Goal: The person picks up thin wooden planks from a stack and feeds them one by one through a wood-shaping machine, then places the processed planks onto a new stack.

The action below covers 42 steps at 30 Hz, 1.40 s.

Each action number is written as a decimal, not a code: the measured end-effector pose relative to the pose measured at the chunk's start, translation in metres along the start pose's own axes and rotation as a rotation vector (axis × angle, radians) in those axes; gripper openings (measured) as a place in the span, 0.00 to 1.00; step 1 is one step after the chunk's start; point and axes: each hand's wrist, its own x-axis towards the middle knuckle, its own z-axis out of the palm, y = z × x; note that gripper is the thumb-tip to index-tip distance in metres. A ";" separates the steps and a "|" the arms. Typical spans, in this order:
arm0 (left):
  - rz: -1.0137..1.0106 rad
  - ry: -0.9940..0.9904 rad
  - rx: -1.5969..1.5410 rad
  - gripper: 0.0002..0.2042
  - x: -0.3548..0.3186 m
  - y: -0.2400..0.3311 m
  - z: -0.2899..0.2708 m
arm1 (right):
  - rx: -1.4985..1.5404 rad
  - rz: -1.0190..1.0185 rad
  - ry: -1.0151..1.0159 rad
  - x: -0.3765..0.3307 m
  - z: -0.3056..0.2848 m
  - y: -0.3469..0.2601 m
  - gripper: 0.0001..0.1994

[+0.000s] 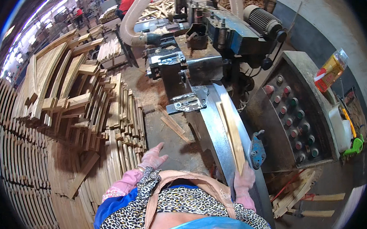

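Note:
A long pale wooden strip (234,138) lies lengthwise on the shiny metal bed (220,129) of a woodworking machine, its far end towards the cutter housing. My right hand (244,179), in a thin pale glove, grips the near end of this strip; some of its fingers are hidden. Over the floor to the left, my left hand (154,157) is empty, also gloved, with its fingers apart. It is nearest to the stacked wooden strips (127,120). A blue metal guide block (257,152) sits at the bed's right edge, just beyond my right hand.
A control panel (293,120) with several buttons stands at right, a yellow-labelled bottle (332,70) on top. A motor (261,20) and ribbed hose (132,18) rise behind the bed. Loose wood pieces (174,125) lie on the floor. A person in red (128,1) is far back.

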 end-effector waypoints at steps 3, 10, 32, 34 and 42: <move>0.206 0.270 0.054 0.36 0.016 -0.001 -0.047 | 0.130 -0.095 0.477 0.075 0.048 -0.050 0.32; 0.318 1.215 0.482 0.35 0.024 0.050 -0.333 | 0.380 -0.021 0.349 0.232 0.063 -0.154 0.34; -0.507 0.935 0.092 0.37 -0.138 -0.131 -0.588 | 0.158 -0.316 0.416 0.114 0.057 -0.059 0.25; -0.264 1.062 -0.266 0.44 -0.165 -0.127 -0.573 | 0.124 -0.301 0.313 0.155 0.050 -0.086 0.21; 0.770 0.710 -1.040 0.34 -0.135 -0.036 -0.404 | 0.235 -0.108 -0.150 0.252 0.038 -0.194 0.21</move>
